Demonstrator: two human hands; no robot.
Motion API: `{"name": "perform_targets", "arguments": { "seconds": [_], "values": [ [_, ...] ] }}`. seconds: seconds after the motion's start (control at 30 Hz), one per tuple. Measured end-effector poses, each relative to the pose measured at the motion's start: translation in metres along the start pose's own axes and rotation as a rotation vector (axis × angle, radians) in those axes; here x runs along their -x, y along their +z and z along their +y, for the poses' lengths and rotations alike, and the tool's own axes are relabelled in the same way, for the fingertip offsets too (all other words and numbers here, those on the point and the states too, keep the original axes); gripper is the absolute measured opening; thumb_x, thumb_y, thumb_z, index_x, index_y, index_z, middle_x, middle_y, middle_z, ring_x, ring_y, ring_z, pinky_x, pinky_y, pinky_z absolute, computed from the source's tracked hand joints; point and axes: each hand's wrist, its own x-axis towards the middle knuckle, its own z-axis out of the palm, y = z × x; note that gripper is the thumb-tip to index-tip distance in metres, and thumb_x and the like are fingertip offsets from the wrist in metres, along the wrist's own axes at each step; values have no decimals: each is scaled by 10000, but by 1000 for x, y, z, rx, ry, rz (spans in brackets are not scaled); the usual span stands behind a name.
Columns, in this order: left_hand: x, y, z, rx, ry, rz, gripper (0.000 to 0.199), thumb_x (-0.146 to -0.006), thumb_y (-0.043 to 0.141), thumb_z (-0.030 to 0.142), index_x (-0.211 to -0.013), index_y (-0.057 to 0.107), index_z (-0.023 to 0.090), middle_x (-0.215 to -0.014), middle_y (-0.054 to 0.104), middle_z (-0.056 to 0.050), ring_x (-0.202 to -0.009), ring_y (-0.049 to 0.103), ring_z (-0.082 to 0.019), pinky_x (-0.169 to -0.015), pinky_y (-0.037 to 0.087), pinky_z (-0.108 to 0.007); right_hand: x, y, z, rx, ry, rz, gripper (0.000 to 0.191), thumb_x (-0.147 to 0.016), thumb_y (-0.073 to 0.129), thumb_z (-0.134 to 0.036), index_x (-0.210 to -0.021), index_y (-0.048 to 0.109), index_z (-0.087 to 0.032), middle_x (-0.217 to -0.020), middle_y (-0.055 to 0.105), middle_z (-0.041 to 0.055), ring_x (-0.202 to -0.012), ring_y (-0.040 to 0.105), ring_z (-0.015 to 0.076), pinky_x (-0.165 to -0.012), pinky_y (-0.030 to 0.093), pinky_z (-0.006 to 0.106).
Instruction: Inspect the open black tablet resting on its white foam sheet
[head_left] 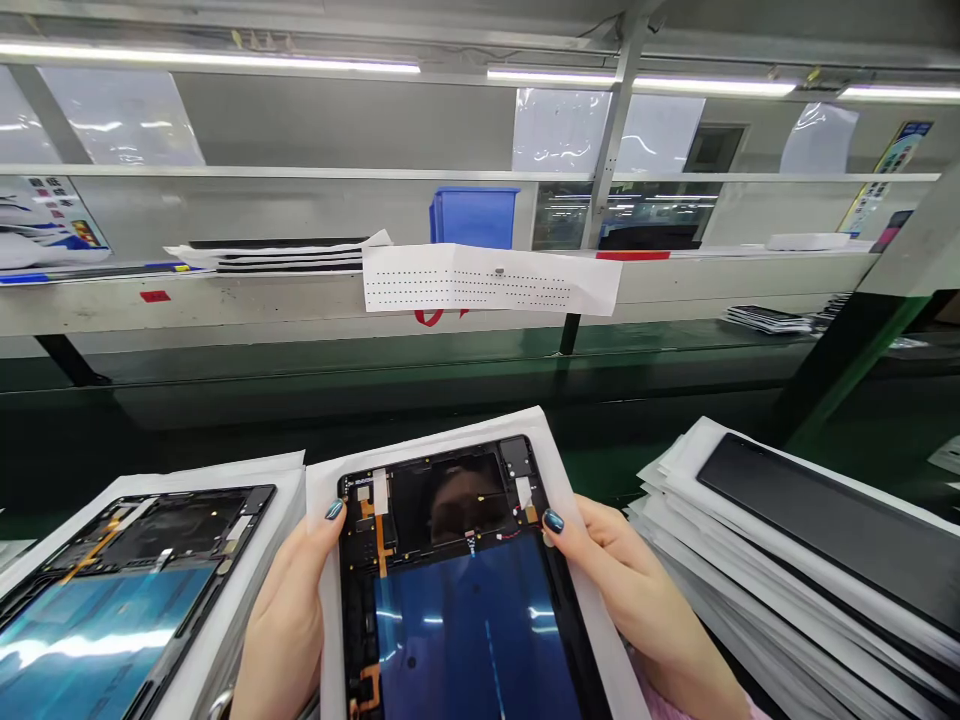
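Left hand (289, 610) and right hand (637, 590) pinch opened tablet (472, 620) and white sheet (547, 460) by the sides, thumbs on top, between left stack (150, 590) and right stack (810, 590). Reads as a handling step; next move likely needs level two-handed support.

Lit fluorescent tubes (210, 57) stretch across the top, with a grey wall (337, 120) beyond. Right of centre, a metal post (621, 95) stands before a window (559, 215). Lower, a long white shelf (292, 300) spans the far side above a dark green tabletop (337, 340).
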Motion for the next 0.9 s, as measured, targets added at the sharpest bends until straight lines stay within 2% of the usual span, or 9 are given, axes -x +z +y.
{"name": "perform_targets", "arguments": {
  "seconds": [0.07, 0.13, 0.2, 0.47, 0.57, 0.7, 0.77, 0.83, 0.9],
  "values": [
    [2, 17, 19, 184, -114, -122, 499, -863, 700, 448, -1199, 758, 83, -1184, 701, -137, -1279, 611, -313, -1183, 452, -374, 1, -1, 1, -31, 25, 25, 595, -999, 592, -650, -856, 502, -80, -827, 412, 53, -714, 420, 70, -624, 366, 182],
    [1, 34, 38, 298, -216, -200, 605, -873, 682, 532, -1274, 732, 82, -1120, 705, -161, -1224, 641, -345, -1078, 538, -413, 0, -3, 2, -21, 42, 27, 604, -991, 589, -671, -870, 534, -82, -836, 440, 58, -718, 452, 81, -626, 376, 189],
    [-1, 43, 50, 328, -250, -199, 655, -880, 664, 570, -1314, 714, 82, -1090, 705, -167, -1184, 660, -343, -1029, 566, -402, 0, -4, 2, 11, 50, 54, 609, -978, 598, -681, -866, 551, -84, -833, 453, 62, -706, 466, 88, -607, 375, 195],
    [2, 27, 53, 338, -258, -148, 682, -885, 651, 585, -1335, 699, 75, -1075, 703, -173, -1153, 672, -339, -1003, 576, -396, 7, -6, 7, -86, 165, 61, 632, -884, 669, -744, -890, 586, -118, -828, 395, 55, -715, 341, 79, -609, 361, 135],
    [7, 29, 54, 357, -266, -155, 677, -882, 660, 561, -1349, 688, 71, -1084, 703, -174, -1147, 676, -341, -994, 582, -394, 9, -6, 6, -97, 156, 128, 618, -850, 704, -748, -954, 658, -140, -834, 482, 66, -711, 426, 96, -616, 430, 162],
    [16, 35, 55, 411, -333, -120, 686, -866, 692, 481, -1411, 637, 69, -1121, 704, -168, -1133, 685, -339, -968, 596, -383, 9, -2, -3, 71, 75, 323, 689, -789, 713, -768, -1029, 744, -123, -804, 580, 127, -794, 587, 231, -694, 554, 310],
    [19, 36, 56, 487, -421, 18, 891, -722, 862, 466, -1471, 570, 84, -1092, 718, -135, -1097, 697, -325, -942, 611, -344, 10, 0, -7, 116, 39, 345, 692, -774, 716, -765, -1043, 759, -129, -814, 607, 139, -849, 624, 266, -745, 576, 339],
    [20, 36, 56, 571, -484, 204, 1242, -432, 1023, 408, -1513, 497, 100, -1031, 733, -88, -1086, 698, -295, -924, 615, -270, 13, 3, -7, 142, 22, 350, 697, -758, 725, -762, -1054, 766, -132, -839, 628, 150, -896, 644, 291, -782, 587, 361],
    [19, 38, 56, 583, -476, 345, 1311, -205, 1050, 366, -1391, 556, 106, -982, 737, -54, -1096, 688, -260, -898, 611, -203, 20, 6, -4, 137, 28, 362, 706, -744, 736, -762, -1063, 772, -133, -878, 646, 165, -950, 654, 314, -813, 595, 380]
  ]
}}
